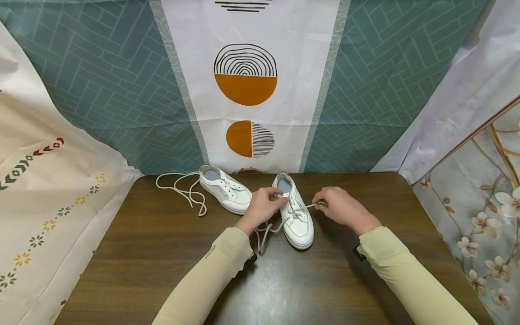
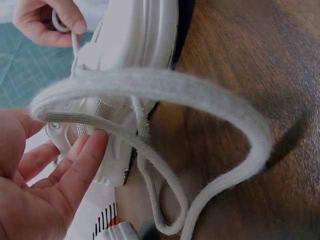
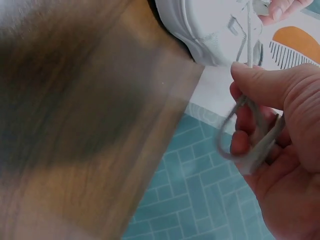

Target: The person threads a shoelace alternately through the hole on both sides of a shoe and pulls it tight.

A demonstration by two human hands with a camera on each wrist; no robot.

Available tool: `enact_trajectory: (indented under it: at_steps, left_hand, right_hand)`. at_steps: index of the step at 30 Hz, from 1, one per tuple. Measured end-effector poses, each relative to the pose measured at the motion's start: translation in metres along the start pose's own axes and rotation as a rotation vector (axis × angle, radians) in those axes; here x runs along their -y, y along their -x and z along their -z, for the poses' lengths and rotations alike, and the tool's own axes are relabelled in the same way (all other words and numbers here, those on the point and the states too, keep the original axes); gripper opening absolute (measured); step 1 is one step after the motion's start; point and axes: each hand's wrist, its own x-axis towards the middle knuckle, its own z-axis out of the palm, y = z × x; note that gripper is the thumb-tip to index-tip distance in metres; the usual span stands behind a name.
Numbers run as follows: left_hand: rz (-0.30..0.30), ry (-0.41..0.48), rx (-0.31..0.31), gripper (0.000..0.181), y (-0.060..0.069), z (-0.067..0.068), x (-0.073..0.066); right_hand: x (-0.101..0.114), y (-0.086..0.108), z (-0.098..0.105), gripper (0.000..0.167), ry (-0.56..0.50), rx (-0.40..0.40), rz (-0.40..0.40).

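Left hand (image 1: pixel 264 206): pinching tongue (image 1: pixel 286 195) of laced shoe (image 1: pixel 299 231)
Right hand (image 1: pixel 336 206): pinching lace (image 1: pixel 310 206) right of laced shoe
Second shoe (image 1: pixel 232 198): left of it

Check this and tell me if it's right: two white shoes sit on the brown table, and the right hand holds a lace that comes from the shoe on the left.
Not quite: the head view shows that the lace in the right hand comes from the shoe on the right. The rest stands.
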Motion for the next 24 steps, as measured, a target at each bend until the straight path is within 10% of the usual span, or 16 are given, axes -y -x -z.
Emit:
enact_trajectory:
  at_steps: [17, 24]
  left_hand:
    - [-0.045, -0.184, 0.051, 0.035, 0.01, 0.024, -0.009]
    - [0.013, -0.344, 0.103, 0.019, 0.022, 0.043, -0.008]
  right_hand:
    - [0.014, -0.047, 0.009, 0.008, 0.243, -0.242, 0.013]
    - [0.017, -0.064, 0.006, 0.015, 0.076, -0.196, -0.062]
